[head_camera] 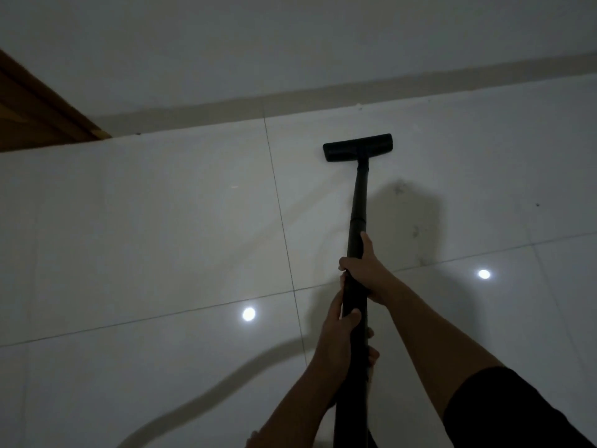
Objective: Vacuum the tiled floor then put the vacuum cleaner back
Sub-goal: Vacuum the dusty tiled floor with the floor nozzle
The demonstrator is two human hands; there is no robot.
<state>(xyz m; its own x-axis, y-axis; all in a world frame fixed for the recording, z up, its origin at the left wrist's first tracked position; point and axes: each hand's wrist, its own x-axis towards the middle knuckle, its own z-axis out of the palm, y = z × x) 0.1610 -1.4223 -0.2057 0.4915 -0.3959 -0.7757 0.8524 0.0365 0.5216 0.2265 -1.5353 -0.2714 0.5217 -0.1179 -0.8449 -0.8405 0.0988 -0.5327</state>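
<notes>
A black vacuum wand (359, 202) slants away from me down to a flat black floor head (358, 147), which rests on the glossy white tiled floor (161, 221) close to the wall's skirting. My right hand (366, 270) grips the wand higher up, fingers wrapped around it. My left hand (340, 337) grips the same wand just below, nearer my body. The vacuum's main body is out of view.
A beige skirting strip (226, 106) runs along the white wall ahead. A brown wooden door frame (35, 111) stands at the far left. Small dark specks (415, 231) lie on the tiles to the right of the wand. Two ceiling-light reflections shine on the floor.
</notes>
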